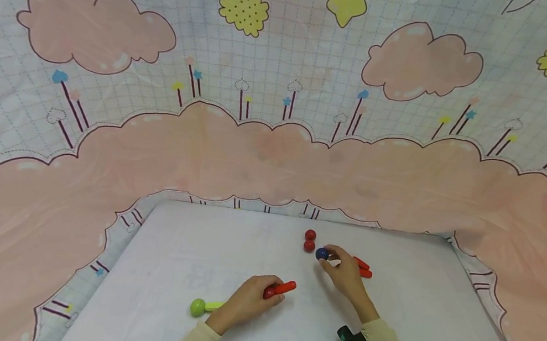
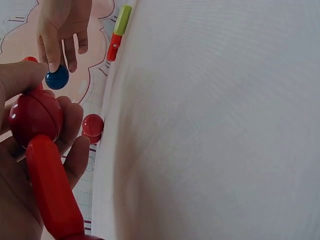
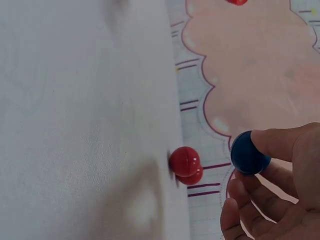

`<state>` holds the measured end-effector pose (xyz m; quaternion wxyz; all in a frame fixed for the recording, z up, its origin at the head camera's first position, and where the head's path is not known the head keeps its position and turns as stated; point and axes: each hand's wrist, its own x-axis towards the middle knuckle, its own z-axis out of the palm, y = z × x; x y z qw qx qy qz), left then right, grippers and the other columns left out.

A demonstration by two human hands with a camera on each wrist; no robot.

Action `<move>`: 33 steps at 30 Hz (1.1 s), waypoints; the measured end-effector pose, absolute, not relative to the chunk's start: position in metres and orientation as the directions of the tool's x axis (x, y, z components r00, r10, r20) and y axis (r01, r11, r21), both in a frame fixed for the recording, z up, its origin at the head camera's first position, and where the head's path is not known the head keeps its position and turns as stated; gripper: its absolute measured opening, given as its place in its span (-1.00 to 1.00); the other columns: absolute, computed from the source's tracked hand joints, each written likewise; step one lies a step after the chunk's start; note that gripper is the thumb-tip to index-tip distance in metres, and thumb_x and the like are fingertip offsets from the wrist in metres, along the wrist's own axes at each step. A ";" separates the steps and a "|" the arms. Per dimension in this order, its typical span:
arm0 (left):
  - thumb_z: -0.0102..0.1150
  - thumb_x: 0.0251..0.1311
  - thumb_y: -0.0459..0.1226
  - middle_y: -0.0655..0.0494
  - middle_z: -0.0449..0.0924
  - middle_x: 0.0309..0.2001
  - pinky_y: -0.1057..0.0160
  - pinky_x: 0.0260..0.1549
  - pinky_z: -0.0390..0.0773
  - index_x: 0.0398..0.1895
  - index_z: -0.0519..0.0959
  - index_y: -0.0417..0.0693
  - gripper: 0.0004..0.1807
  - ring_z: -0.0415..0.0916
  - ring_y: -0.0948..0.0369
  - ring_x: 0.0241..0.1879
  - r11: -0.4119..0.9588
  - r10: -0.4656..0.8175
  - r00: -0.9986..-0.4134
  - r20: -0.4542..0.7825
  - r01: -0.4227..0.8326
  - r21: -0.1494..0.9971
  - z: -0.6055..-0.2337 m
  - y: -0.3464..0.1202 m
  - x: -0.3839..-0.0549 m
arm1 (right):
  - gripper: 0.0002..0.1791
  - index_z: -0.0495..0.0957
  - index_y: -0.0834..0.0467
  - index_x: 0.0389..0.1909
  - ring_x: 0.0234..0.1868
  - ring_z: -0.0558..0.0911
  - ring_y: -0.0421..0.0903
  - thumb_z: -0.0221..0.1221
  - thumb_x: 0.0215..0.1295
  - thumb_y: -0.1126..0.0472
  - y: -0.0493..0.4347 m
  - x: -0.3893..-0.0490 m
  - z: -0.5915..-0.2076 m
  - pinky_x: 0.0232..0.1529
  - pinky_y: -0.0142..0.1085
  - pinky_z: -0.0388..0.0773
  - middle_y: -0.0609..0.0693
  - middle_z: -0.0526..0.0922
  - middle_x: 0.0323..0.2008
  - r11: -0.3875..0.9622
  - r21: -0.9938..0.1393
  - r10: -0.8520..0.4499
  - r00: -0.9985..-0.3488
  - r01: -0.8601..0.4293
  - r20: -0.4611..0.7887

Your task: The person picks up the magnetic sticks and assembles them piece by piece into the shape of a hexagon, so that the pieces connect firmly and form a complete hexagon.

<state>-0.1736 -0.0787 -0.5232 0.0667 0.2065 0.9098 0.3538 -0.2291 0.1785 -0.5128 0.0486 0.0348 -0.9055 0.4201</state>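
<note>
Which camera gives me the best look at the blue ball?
The right wrist view: there the blue ball appears largest, pinched by the right hand, though the thumb covers part of it. The left wrist view shows it smaller, at the right hand's fingertips; the head view shows it smallest, partly covered by the fingers.

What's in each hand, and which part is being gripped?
The left hand holds a red ball-and-stick piece, gripped at its ball part. The right hand pinches a blue ball by its sides.
</note>
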 end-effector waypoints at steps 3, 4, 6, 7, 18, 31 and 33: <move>0.25 0.25 -0.02 0.27 0.63 -0.17 0.35 -0.27 0.43 0.05 0.60 0.12 -0.65 0.40 0.34 -0.28 0.664 0.421 -0.907 0.026 0.327 0.673 -0.523 -0.079 -0.174 | -0.54 0.51 0.11 0.19 0.05 0.57 0.01 0.29 0.28 0.19 0.177 -0.223 -0.510 0.00 -0.16 0.55 0.06 0.65 0.00 0.647 -0.754 -0.035 -0.992 -0.112 0.118; 0.25 0.25 -0.02 0.27 0.63 -0.17 0.35 -0.27 0.43 0.05 0.60 0.12 -0.65 0.40 0.34 -0.28 0.663 0.420 -0.907 0.027 0.327 0.673 -0.523 -0.079 -0.173 | -0.54 0.51 0.11 0.19 0.05 0.57 0.00 0.29 0.28 0.19 0.177 -0.221 -0.510 0.01 -0.16 0.55 0.05 0.65 0.00 0.646 -0.755 -0.038 -0.993 -0.112 0.115; 0.25 0.25 -0.02 0.27 0.63 -0.17 0.36 -0.28 0.43 0.04 0.61 0.11 -0.65 0.40 0.34 -0.29 0.662 0.418 -0.908 0.029 0.327 0.674 -0.523 -0.079 -0.173 | -0.54 0.51 0.10 0.19 0.05 0.56 -0.01 0.29 0.28 0.19 0.177 -0.217 -0.509 0.02 -0.17 0.55 0.05 0.64 0.02 0.644 -0.756 -0.049 -0.992 -0.118 0.114; 0.25 0.25 -0.02 0.27 0.63 -0.18 0.36 -0.28 0.42 0.04 0.61 0.11 -0.66 0.40 0.34 -0.29 0.663 0.417 -0.908 0.029 0.326 0.674 -0.523 -0.079 -0.173 | -0.54 0.50 0.11 0.19 0.05 0.56 -0.01 0.29 0.27 0.20 0.176 -0.215 -0.509 0.02 -0.17 0.55 0.05 0.64 0.02 0.642 -0.756 -0.056 -0.991 -0.128 0.120; 0.26 0.24 -0.03 0.26 0.63 -0.19 0.37 -0.30 0.42 0.02 0.62 0.10 -0.67 0.40 0.34 -0.31 0.652 0.422 -0.905 0.046 0.338 0.679 -0.524 -0.079 -0.173 | -0.54 0.50 0.09 0.20 0.00 0.58 -0.08 0.28 0.28 0.22 0.174 -0.196 -0.506 -0.08 -0.37 0.55 -0.01 0.66 -0.01 0.647 -0.729 -0.135 -0.974 -0.224 0.180; 0.27 0.24 -0.03 0.26 0.63 -0.18 0.37 -0.28 0.44 0.03 0.61 0.10 -0.67 0.40 0.34 -0.29 0.652 0.420 -0.906 0.039 0.331 0.682 -0.524 -0.079 -0.173 | -0.53 0.49 0.01 0.23 0.04 0.58 -0.10 0.27 0.29 0.21 0.169 -0.181 -0.500 -0.07 -0.47 0.54 -0.05 0.64 0.03 0.627 -0.737 -0.227 -0.964 -0.251 0.136; 0.26 0.25 -0.03 0.26 0.63 -0.19 0.38 -0.29 0.43 0.03 0.61 0.10 -0.66 0.40 0.34 -0.30 0.651 0.422 -0.906 0.039 0.333 0.682 -0.524 -0.079 -0.173 | -0.53 0.49 0.03 0.24 0.05 0.58 -0.09 0.26 0.30 0.21 0.169 -0.180 -0.500 -0.06 -0.46 0.55 -0.05 0.64 0.04 0.620 -0.739 -0.248 -0.959 -0.265 0.136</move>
